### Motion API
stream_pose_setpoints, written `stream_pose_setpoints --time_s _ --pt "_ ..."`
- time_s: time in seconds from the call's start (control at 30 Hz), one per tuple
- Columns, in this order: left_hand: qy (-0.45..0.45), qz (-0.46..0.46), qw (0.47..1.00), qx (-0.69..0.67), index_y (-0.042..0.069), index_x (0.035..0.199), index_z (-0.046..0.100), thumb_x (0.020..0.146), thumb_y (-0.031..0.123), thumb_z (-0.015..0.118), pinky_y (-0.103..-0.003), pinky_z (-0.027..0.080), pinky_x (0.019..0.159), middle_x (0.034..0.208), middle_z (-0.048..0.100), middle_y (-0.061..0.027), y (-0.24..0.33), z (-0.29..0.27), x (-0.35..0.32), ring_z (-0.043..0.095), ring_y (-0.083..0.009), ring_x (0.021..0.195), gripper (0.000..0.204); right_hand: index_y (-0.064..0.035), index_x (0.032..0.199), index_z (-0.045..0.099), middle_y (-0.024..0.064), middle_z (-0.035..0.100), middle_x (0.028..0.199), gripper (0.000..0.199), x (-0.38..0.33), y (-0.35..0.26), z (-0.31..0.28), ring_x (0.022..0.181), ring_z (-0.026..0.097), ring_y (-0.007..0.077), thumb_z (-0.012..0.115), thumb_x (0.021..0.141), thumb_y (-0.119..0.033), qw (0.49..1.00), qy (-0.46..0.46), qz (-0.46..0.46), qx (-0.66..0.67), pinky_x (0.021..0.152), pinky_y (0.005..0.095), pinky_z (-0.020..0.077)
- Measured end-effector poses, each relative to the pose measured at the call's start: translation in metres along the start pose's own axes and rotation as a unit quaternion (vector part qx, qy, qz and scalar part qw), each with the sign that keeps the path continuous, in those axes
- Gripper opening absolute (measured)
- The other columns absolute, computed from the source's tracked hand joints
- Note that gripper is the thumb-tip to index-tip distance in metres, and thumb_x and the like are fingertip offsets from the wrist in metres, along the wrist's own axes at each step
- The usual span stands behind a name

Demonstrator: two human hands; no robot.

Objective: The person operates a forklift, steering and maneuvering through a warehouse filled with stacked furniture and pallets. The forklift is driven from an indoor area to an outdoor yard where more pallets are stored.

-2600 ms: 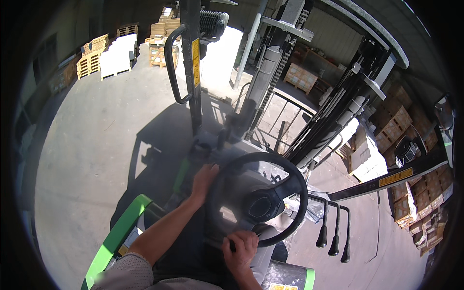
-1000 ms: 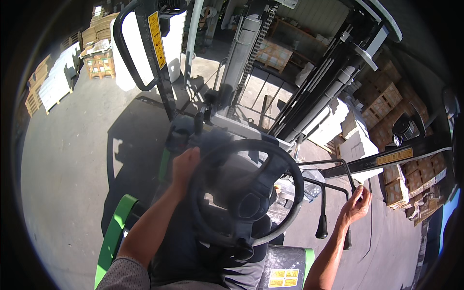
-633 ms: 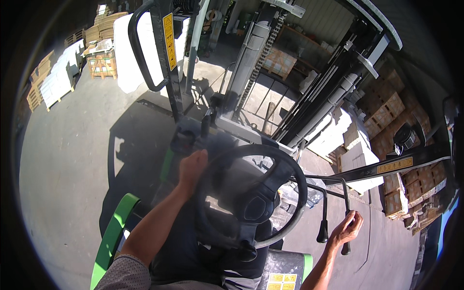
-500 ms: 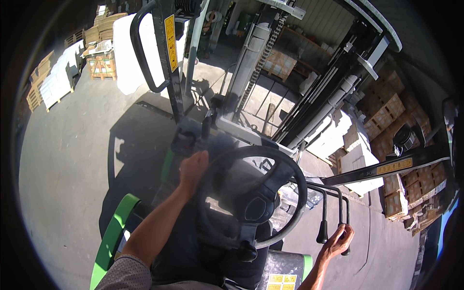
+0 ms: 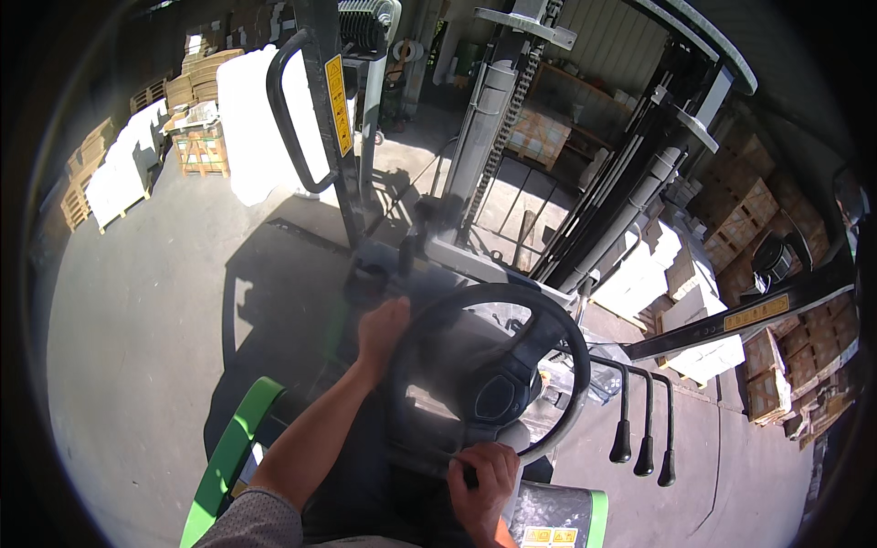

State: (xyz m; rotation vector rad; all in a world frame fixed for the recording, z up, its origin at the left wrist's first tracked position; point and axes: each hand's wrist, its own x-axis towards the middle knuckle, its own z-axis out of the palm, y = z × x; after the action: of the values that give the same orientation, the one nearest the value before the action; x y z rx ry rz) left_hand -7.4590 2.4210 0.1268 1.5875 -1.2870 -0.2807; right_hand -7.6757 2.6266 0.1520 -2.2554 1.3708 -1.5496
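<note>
A black steering wheel (image 5: 586, 365) stands before me, on a forklift. My left hand (image 5: 382, 333) is closed into a fist at the wheel's left side, and what it grips, if anything, is hidden. At the lower rim, my right hand (image 5: 486, 482) curls over the round black steering knob (image 5: 470, 476), which shows only partly between thumb and fingers. Right of the wheel hang three black-knobbed control levers (image 5: 645, 457), with no hand on them.
The lift mast (image 5: 484, 128) rises ahead, with a black grab handle (image 5: 285, 119) on the left post. Pale stacked goods (image 5: 699, 329) and wooden crates (image 5: 776, 374) stand at right. A white-wrapped stack (image 5: 251, 128) and a small crate (image 5: 201, 151) stand at far left.
My right hand has left the control levers and moved left onto the steering knob. My left hand stays beside the wheel. The whole view has shifted slightly.
</note>
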Motion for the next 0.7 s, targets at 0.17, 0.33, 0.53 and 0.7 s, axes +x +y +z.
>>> stream_pose_setpoints --time_s 0.17,0.33,0.53,0.7 --pt "-0.009 0.009 1.0 0.026 0.005 0.086 0.07 0.107 0.037 0.05 -0.053 0.056 0.076 0.091 0.072 -0.0223 -0.016 0.013 0.017 0.07 -0.0458 0.089 0.044 -0.0043 0.096 0.067 0.0131 0.068 0.094 0.02 -0.008 0.051 0.001 0.092 0.065 0.0329 0.073 0.079 0.004 0.996 0.052 0.042 -0.054 0.088 0.0459 0.0495" --pt "-0.052 0.07 0.985 0.147 0.012 0.096 0.067 0.097 0.022 0.061 -0.044 0.058 0.074 0.09 0.071 -0.0089 -0.037 0.042 0.045 0.073 -0.0321 0.087 0.011 -0.0016 0.094 0.068 0.0135 0.067 0.091 0.007 0.038 0.1 0.004 0.083 0.063 0.0291 0.065 0.089 0.002 0.982 0.174 0.026 -0.075 0.076 0.0385 0.0508" --pt "-0.037 0.146 0.988 0.033 0.015 0.096 0.06 0.088 0.01 0.063 -0.035 0.054 0.07 0.09 0.059 -0.0006 -0.067 0.153 0.307 0.066 -0.0214 0.089 0.009 -0.0001 0.1 0.072 0.0129 0.071 0.088 0.011 0.331 0.254 0.118 0.076 0.067 0.0232 0.064 0.096 -0.006 0.963 0.227 0.1 -0.106 0.071 0.035 0.0532" --pt "-0.081 0.088 0.98 0.158 0.015 0.097 0.063 0.088 0.018 0.066 -0.036 0.052 0.071 0.091 0.059 -0.0001 -0.06 0.266 0.537 0.065 -0.0207 0.092 0.011 -0.0029 0.101 0.072 0.0097 0.072 0.088 0.01 0.57 0.378 0.211 0.078 0.067 0.0224 0.067 0.095 -0.009 0.955 0.261 0.14 -0.004 0.074 0.0351 0.0532"
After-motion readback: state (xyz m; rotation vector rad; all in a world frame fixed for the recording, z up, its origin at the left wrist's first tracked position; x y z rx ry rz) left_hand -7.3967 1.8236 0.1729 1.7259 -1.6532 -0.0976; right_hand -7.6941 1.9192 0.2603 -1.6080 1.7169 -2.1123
